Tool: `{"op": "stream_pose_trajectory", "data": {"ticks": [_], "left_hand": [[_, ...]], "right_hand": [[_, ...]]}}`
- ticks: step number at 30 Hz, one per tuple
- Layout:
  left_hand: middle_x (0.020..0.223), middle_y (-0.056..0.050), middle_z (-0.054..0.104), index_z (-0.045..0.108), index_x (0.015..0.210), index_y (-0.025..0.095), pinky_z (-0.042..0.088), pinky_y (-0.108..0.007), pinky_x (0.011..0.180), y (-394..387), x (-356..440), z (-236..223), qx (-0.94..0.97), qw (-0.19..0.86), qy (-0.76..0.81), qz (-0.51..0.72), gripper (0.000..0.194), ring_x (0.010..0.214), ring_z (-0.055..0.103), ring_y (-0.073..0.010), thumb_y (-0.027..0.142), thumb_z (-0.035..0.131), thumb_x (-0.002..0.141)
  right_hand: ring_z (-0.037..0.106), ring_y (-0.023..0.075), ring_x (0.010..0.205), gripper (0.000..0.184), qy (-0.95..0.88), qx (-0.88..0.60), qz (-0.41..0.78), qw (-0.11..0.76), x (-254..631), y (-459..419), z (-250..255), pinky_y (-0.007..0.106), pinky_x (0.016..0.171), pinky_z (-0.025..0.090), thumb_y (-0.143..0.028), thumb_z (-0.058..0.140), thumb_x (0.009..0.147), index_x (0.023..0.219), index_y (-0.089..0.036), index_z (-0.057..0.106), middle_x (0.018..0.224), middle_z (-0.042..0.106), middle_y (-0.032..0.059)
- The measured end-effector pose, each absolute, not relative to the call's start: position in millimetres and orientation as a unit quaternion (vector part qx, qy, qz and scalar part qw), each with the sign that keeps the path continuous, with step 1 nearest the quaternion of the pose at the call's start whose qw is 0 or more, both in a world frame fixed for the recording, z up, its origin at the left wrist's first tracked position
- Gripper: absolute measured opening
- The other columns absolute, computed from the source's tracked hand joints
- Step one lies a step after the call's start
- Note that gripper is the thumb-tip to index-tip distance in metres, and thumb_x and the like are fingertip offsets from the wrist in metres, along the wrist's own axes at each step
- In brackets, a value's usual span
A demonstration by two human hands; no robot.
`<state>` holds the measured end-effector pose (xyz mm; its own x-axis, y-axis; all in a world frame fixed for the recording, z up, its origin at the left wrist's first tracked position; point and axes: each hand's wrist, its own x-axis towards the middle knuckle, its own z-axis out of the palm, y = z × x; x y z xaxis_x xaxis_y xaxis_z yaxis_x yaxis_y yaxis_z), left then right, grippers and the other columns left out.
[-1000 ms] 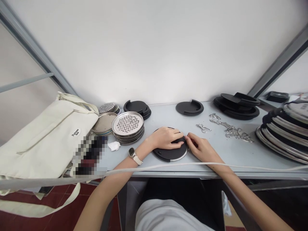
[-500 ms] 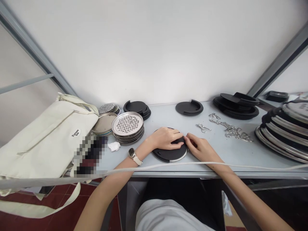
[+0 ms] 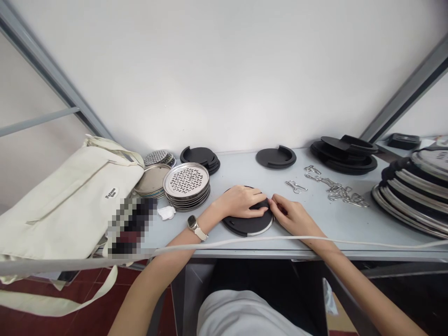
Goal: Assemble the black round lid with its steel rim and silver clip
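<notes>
A round black disc (image 3: 241, 226) with a silvery metal rim along its lower right edge lies near the front of the grey table. Across its top rests my left hand (image 3: 241, 201), which holds it down with fingers and thumb bent toward its right side. At the right edge, my right hand (image 3: 285, 211) has thumb and fingertips pinched together on the rim. What exactly lies between those fingertips is too small to make out. Left of the disc stands a stack of round metal grater plates (image 3: 187, 182).
Behind are black round holders (image 3: 199, 157) and another black holder (image 3: 276, 157). Metal clips (image 3: 345, 193) lie to the right, beside a tall stack of black-and-metal discs (image 3: 413, 196). A cream bag (image 3: 70, 196) sits at left. A white cord (image 3: 350, 239) crosses in front.
</notes>
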<state>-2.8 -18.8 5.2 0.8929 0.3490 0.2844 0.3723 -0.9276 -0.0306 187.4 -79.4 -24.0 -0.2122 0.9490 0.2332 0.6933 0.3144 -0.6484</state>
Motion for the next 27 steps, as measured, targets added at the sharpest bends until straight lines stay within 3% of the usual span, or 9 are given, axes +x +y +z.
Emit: {"op": "stream_pose_trajectory", "data": {"ticks": [27], "left_hand": [[0.085,-0.003,0.063,0.056,0.090,0.017,0.041,-0.027,0.062,-18.1,-2.3,4.7,-0.972,0.033,-0.192,-0.133,0.024,0.075,0.060,-0.0158,0.037,0.044,0.092]], "right_hand": [[0.038,0.0103,0.048,0.029,-0.752,-0.554,0.199,0.295,187.1,-76.9,-27.8,0.022,0.050,0.029,-0.037,0.036,0.091,0.066,-0.022,0.035,0.053,0.040,-0.0056]]}}
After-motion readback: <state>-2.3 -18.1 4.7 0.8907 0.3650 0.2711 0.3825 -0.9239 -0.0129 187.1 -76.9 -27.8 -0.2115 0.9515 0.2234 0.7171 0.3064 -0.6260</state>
